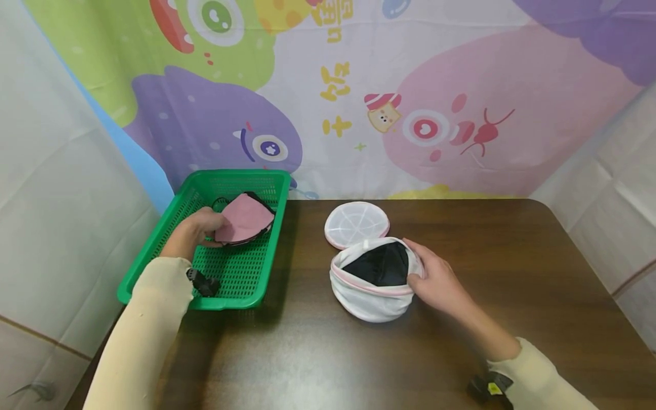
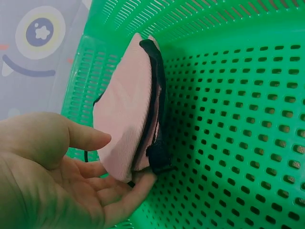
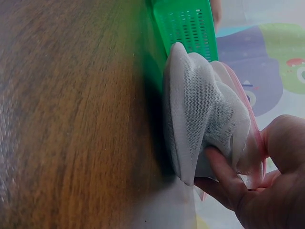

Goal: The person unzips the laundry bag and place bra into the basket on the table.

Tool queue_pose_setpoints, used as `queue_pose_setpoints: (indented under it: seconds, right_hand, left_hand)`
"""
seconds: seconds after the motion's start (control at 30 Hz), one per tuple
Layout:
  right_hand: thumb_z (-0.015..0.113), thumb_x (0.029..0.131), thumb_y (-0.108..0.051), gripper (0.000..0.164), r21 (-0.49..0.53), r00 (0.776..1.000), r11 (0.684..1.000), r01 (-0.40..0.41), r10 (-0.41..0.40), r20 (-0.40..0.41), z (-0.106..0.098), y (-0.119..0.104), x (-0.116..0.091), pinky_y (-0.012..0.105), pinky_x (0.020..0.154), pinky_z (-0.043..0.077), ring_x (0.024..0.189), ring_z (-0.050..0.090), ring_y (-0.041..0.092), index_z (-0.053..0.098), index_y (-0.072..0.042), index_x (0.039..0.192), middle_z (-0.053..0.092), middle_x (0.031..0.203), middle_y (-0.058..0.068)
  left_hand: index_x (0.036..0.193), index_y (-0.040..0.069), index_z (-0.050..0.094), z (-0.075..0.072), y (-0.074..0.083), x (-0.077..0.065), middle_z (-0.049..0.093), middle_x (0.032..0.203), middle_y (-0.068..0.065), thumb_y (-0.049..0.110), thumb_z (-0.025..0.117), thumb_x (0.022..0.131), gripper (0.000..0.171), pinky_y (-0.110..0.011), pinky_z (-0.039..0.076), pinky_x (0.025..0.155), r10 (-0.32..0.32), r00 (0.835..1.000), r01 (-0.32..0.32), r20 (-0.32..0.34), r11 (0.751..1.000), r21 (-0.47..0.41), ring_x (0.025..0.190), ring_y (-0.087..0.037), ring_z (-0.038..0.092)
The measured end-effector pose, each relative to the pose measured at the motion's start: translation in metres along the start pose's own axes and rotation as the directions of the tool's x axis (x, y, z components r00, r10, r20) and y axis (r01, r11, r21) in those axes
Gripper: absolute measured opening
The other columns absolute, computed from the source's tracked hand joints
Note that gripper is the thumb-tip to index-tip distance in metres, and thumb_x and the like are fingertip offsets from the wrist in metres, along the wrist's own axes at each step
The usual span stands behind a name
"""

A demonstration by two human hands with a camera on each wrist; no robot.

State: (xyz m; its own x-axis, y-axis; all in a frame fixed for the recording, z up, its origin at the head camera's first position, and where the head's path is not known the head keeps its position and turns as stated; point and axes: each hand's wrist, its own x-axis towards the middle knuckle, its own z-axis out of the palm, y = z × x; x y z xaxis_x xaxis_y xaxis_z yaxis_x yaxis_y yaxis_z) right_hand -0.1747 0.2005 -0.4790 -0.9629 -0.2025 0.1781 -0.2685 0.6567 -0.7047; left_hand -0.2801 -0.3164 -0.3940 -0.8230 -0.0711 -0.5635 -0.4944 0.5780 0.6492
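Inside the green basket, my left hand [image 1: 207,221] holds a folded pink bra [image 1: 245,218] with black edging and straps. The left wrist view shows the thumb [image 2: 90,138] against the pink bra's ribbed face and the fingers beneath its lower end. My right hand [image 1: 435,277] grips the right rim of a round white mesh laundry bag [image 1: 371,304] trimmed in pink. Black fabric [image 1: 381,265] shows through the bag's open mouth. In the right wrist view the right fingers [image 3: 224,169] press on the bag's mesh side, with the thumb at the pink zipper edge.
The green basket [image 1: 271,256] stands at the left of the brown wooden table [image 1: 307,353]. The bag's round mesh lid [image 1: 357,224] lies folded back behind it. A cartoon-printed cloth [image 1: 338,154] hangs along the table's far edge.
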Motion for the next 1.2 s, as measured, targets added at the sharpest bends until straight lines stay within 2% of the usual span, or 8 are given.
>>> queue_pose_setpoints:
  seconds: [0.17,0.33,0.43,0.67,0.9,1.07,1.13,1.2]
  right_hand:
    - [0.067,0.087,-0.008,0.077,0.028,0.999,0.999,-0.026,0.025,0.039,-0.008,-0.018,-0.002,0.072,0.120,0.049,0.146,0.062,0.053,0.056,-0.004,0.163,0.063,0.162,0.027]
    - [0.067,0.087,-0.009,0.077,0.010,1.000,1.000,-0.006,0.006,0.013,0.004,0.010,0.004,0.057,0.121,0.053,0.145,0.064,0.045,0.057,-0.010,0.164,0.065,0.162,0.022]
    - [0.069,0.087,-0.011,0.079,-0.008,1.000,1.000,0.003,-0.003,0.002,0.011,0.026,0.008,0.054,0.119,0.054,0.145,0.065,0.043,0.057,-0.014,0.165,0.066,0.162,0.018]
    - [0.064,0.088,-0.005,0.075,0.019,0.997,0.998,-0.057,0.055,0.053,-0.010,-0.029,-0.004,0.071,0.123,0.048,0.148,0.060,0.053,0.055,0.000,0.162,0.061,0.163,0.029]
    - [0.066,0.085,-0.010,0.077,0.026,1.000,1.000,-0.007,0.007,0.003,0.004,0.008,0.002,0.069,0.117,0.052,0.143,0.063,0.053,0.059,-0.008,0.161,0.065,0.159,0.025]
    - [0.068,0.085,-0.012,0.078,0.030,1.000,0.999,0.018,-0.018,-0.015,0.015,0.037,0.008,0.062,0.117,0.054,0.143,0.065,0.047,0.059,-0.012,0.162,0.066,0.160,0.021]
    - [0.069,0.085,-0.013,0.078,0.019,0.999,1.000,0.022,-0.021,-0.031,0.018,0.044,0.009,0.055,0.115,0.055,0.141,0.066,0.044,0.060,-0.014,0.162,0.068,0.159,0.018]
    - [0.069,0.085,-0.013,0.077,0.023,1.000,0.999,0.023,-0.022,-0.022,0.015,0.038,0.008,0.059,0.115,0.054,0.141,0.066,0.046,0.060,-0.014,0.162,0.068,0.159,0.019]
  left_hand:
    - [0.173,-0.014,0.014,0.001,0.003,0.001,0.047,0.156,-0.033,0.020,0.041,0.118,0.070,-0.056,0.057,0.120,-0.004,1.000,0.004,-0.020,1.000,-0.002,0.126,-0.034,0.069]
    - [0.175,-0.012,-0.005,0.000,0.009,0.001,0.014,0.182,-0.038,0.023,0.039,0.119,0.079,-0.067,0.040,0.134,-0.014,1.000,0.014,-0.017,1.000,0.008,0.169,-0.052,0.032]
    - [0.175,-0.012,-0.005,-0.002,0.010,0.003,0.009,0.184,-0.038,0.023,0.040,0.118,0.080,-0.068,0.037,0.135,-0.009,1.000,0.010,-0.020,1.000,0.029,0.172,-0.053,0.025]
    - [0.174,-0.014,0.002,-0.007,0.014,-0.004,0.007,0.184,-0.039,0.023,0.039,0.120,0.075,-0.070,0.033,0.136,0.030,0.998,-0.026,-0.048,0.997,0.079,0.172,-0.055,0.022]
    - [0.174,-0.014,0.010,-0.007,0.020,-0.011,0.006,0.185,-0.038,0.024,0.039,0.119,0.073,-0.070,0.029,0.138,0.069,0.994,-0.058,-0.080,0.991,0.123,0.173,-0.057,0.015]
    - [0.173,-0.014,0.019,-0.007,0.026,-0.016,0.015,0.183,-0.038,0.024,0.038,0.117,0.070,-0.069,0.034,0.136,0.130,0.982,-0.096,-0.136,0.968,0.234,0.171,-0.058,0.019]
    - [0.173,-0.013,0.021,-0.006,0.029,-0.019,0.018,0.183,-0.038,0.024,0.037,0.116,0.070,-0.069,0.035,0.135,0.155,0.976,-0.111,-0.150,0.956,0.272,0.171,-0.058,0.020]
    - [0.173,-0.012,0.021,-0.006,0.031,-0.021,0.019,0.183,-0.037,0.025,0.037,0.116,0.070,-0.070,0.035,0.135,0.172,0.974,-0.123,-0.146,0.947,0.296,0.171,-0.058,0.020]
